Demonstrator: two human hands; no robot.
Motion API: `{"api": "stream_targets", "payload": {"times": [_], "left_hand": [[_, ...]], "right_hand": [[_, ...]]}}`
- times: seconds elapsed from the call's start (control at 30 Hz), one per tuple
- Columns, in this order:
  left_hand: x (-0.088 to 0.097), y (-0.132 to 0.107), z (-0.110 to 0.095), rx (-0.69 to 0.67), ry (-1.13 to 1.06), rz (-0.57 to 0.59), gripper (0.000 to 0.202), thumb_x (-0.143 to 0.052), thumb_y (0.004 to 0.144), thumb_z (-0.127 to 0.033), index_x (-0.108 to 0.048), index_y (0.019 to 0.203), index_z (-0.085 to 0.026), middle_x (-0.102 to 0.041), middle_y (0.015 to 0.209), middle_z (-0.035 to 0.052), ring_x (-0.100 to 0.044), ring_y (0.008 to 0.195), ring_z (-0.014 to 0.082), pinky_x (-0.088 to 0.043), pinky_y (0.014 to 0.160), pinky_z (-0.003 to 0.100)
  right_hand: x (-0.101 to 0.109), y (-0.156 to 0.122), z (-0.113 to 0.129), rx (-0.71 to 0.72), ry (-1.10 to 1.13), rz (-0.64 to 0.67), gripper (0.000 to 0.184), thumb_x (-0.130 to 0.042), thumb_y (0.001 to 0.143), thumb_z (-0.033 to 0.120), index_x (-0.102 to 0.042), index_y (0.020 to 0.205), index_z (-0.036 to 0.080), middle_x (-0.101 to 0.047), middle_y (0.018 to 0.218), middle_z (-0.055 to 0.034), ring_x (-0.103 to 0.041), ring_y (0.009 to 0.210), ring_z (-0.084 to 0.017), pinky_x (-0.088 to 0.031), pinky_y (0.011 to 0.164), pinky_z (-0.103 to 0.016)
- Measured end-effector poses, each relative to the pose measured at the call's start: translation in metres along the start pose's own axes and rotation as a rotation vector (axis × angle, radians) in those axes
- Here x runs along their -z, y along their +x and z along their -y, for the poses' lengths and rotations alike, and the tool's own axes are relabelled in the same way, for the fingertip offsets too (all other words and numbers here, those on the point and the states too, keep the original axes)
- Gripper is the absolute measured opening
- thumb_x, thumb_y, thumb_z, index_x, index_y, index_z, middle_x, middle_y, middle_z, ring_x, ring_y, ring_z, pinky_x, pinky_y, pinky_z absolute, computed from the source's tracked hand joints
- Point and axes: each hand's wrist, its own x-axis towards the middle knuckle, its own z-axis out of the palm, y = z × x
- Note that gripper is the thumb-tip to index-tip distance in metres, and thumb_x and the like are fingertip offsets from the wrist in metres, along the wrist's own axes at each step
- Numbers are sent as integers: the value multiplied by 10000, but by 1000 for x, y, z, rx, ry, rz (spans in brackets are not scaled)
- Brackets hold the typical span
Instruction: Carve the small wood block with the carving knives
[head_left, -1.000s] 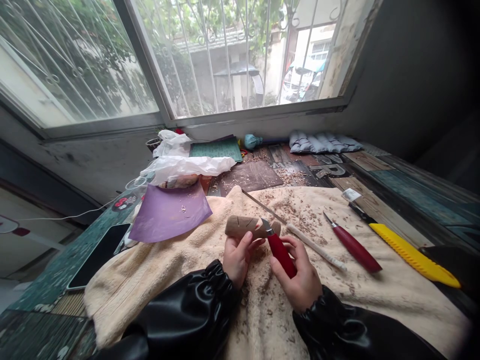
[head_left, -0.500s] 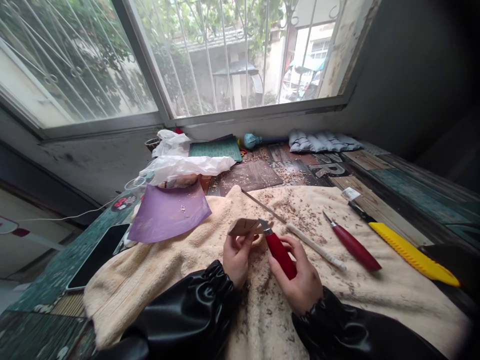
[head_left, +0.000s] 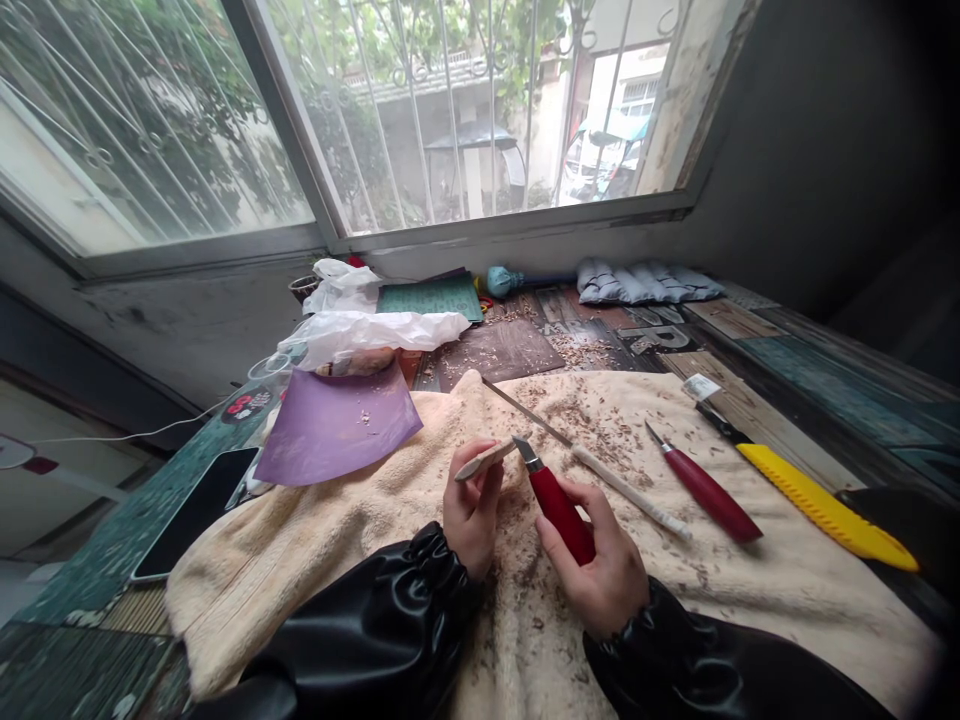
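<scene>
Between the thumb and fingers of my left hand (head_left: 472,510) is a small flat piece of wood (head_left: 484,461), turned so mostly its edge shows. My right hand (head_left: 596,550) is wrapped round the red handle of a carving knife (head_left: 562,515). Its short blade points up and left, close to the wood's right end; whether they touch I cannot tell. Both hands are above a beige towel (head_left: 360,540) strewn with shavings. Right of them lie a thin file with a white wrapped handle (head_left: 630,493) and a second red-handled knife (head_left: 709,492).
At the right is a yellow-handled tool (head_left: 825,508). A purple sheet (head_left: 337,425) and a phone (head_left: 196,512) lie at the left. Farther back are a white plastic bag (head_left: 375,335), a green mat (head_left: 431,298) and a grey cushion (head_left: 645,283) below the barred window.
My left hand has rotated the piece of wood from showing its broad face to showing its edge. The knife has shifted only slightly in my right hand's grip area.
</scene>
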Motion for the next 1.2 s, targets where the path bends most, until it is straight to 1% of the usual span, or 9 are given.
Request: {"api": "stream_targets", "payload": {"times": [0.17,0.37,0.53,0.7,0.83,0.93,1.03,1.13,1.2], "left_hand": [[0,0,3,1,-23,-39,211,-609,711,-200,-579,918,-229,-549,963,8,-517,937,159,-382,898,327],[-1,0,1,32,-45,-66,210,-636,685,-214,-586,888,-209,-559,940,15,-523,927,165,-390,885,313],[-1,-1,-2,61,-27,-34,220,-627,696,-226,-577,908,-205,-559,982,28,-517,960,176,-391,884,304],[0,-2,-2,60,4,-25,225,-596,728,-252,-559,948,-220,-560,1002,22,-515,979,176,-392,884,298],[-1,-2,-5,106,23,30,274,-578,743,-269,-551,1011,-214,-560,1032,34,-517,992,189,-389,896,304],[-1,-3,-7,141,4,57,328,-578,742,-290,-540,1058,-215,-545,1096,47,-505,1032,205,-372,924,315],[2,-4,-4,184,-40,83,388,-549,763,-316,-489,1136,-228,-509,1170,56,-465,1095,217,-351,951,329],[4,-4,0,226,-93,103,453,-528,775,-345,-427,1200,-228,-490,1200,63,-440,1128,224,-337,967,346],[4,-4,2,225,-113,99,470,-520,776,-369,-416,1209,-219,-489,1203,69,-438,1132,231,-335,969,361]], "right_hand": [[-1,0,-2,17,-28,6,287,-484,725,376,-516,971,230,-635,881,-32,-612,732,-171,-493,659,-285],[-1,0,-1,18,-37,-4,286,-475,723,380,-522,964,235,-638,867,-25,-611,709,-168,-490,627,-276],[0,0,-1,12,-30,29,281,-463,738,385,-498,979,244,-627,873,-23,-606,743,-174,-488,661,-287],[0,-1,-1,10,-14,54,271,-457,748,376,-486,980,239,-615,907,-29,-602,764,-173,-481,684,-287],[0,-1,-1,-5,8,71,292,-434,760,378,-471,1008,226,-612,933,-47,-593,810,-185,-474,706,-300],[-1,-1,0,-15,12,72,302,-418,763,387,-469,1008,218,-615,937,-54,-593,808,-189,-476,695,-300],[-2,-1,-1,-20,4,73,303,-413,763,383,-468,1006,211,-617,927,-58,-598,790,-187,-478,679,-294],[-3,-2,-3,9,-4,83,318,-407,758,363,-460,1029,205,-611,940,-65,-597,796,-189,-480,694,-301],[-4,-2,-5,42,-15,82,347,-411,743,338,-456,1059,201,-606,951,-65,-596,804,-192,-484,706,-310]]}}
